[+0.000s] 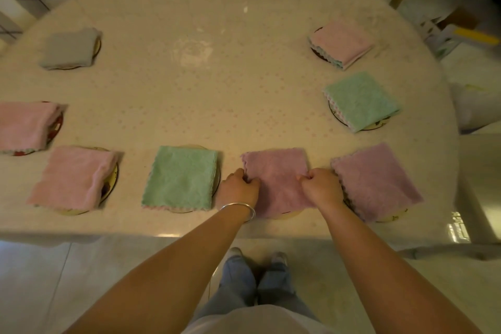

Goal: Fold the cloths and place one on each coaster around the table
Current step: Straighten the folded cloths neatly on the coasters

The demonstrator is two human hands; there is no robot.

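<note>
Both hands, left hand [238,186] and right hand [320,187], are pinching the purple cloth [276,171] between them, probably squaring it over its coaster [284,215].

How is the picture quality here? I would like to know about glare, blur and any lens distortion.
Head view: warm, dim lighting; soft glare patches on the glossy table near its middle and far edge. The wide lens bends the table's edges and the wall lines. The grey cloth at far left looks blurred; the purple cloth under both hands is sharper.
</note>
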